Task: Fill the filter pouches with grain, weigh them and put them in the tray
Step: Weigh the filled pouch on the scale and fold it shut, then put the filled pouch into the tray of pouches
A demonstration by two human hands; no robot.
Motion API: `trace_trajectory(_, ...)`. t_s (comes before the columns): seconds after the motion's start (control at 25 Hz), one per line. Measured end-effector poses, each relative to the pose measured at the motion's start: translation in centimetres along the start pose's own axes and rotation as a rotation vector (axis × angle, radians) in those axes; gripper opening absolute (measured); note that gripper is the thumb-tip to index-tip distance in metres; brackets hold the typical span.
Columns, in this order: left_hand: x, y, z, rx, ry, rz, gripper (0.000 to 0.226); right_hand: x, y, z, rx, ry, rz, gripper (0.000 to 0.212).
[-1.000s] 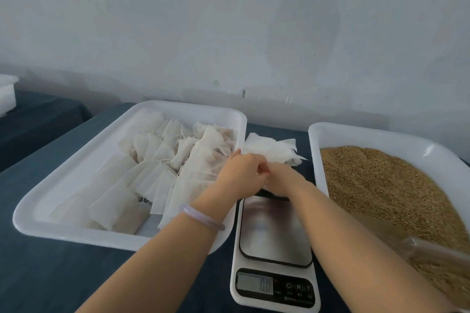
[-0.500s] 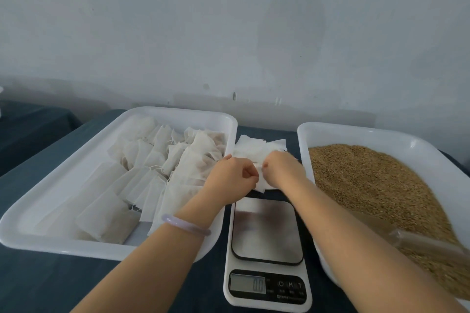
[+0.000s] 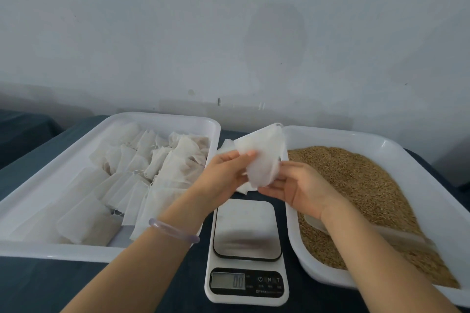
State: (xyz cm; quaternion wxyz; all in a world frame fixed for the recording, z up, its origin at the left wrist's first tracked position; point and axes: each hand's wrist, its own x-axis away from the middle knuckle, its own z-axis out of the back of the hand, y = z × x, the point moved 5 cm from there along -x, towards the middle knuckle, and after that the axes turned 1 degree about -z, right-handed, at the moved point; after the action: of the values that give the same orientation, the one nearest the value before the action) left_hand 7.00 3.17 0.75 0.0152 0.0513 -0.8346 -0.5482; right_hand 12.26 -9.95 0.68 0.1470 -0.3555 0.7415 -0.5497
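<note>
Holding one empty filter pouch (image 3: 264, 155) just above the far edge of the scale (image 3: 246, 226), both hands work at its upper part.

Left hand (image 3: 229, 173): thumb and fingertips pinch the pouch's left edge. Right hand (image 3: 297, 188): thumb and curled fingers pinch the lower right part of the same pouch. The pouch hangs limp, clear of the scale platform, and no grain shows through it. Whether its mouth is already parted cannot be told.

Status of work, judged from the layout:
- Done: the tray (image 3: 162, 117) left of the scale holds many filled pouches (image 3: 157, 168). They lie overlapping across most of its floor, with brownish contents showing faintly through the fabric.
- In hand: preparing the next pouch for filling.
- Left for this pouch: filling, weighing, placing in the tray.

The display (image 3: 239, 281) at the near end of the scale reads zero, so the scale looks ready for a weighing. Grain (image 3: 356, 185) lies heaped in the grain tray (image 3: 343, 136) right of the scale. A translucent scoop (image 3: 401, 237) rests in it, beside the right forearm, and neither hand touches it.

A few spare pouches (image 3: 225, 147) lie on the table (image 3: 76, 282) beyond the scale, partly hidden by the left hand, so further cycles are likely. The total number required cannot be told, so the share left to do is unknown. A pale bracelet (image 3: 173, 230) sits on the left wrist
</note>
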Motion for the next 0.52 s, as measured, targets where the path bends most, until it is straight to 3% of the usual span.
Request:
trace_trajectory(0.04,0.0,0.1,0.5,-0.030,0.064,-0.021,0.019,0.0,-0.1,0.1,0.047,0.020,0.035,0.029)
trace_trajectory(0.16,0.3,0.3,2.0,-0.408,0.185,-0.064,0.028,0.4,-1.2,1.1,0.240,0.134,0.250,0.052)
trace_trajectory(0.36,0.9,0.5,1.2,-0.480,0.045,-0.068,0.024,1.5,-1.3,0.3,0.787,0.152,0.543,0.042)
trace_trajectory(0.44,1.0,0.3,1.0,-0.534,-0.017,-0.068,0.023,1.7,-1.0,-0.5,0.899,0.118,0.579,0.037)
trace_trajectory(0.52,1.3,0.3,0.7,-0.591,-0.046,-0.080,0.006,1.8,-1.1,-0.7,0.941,0.128,0.607,0.032)
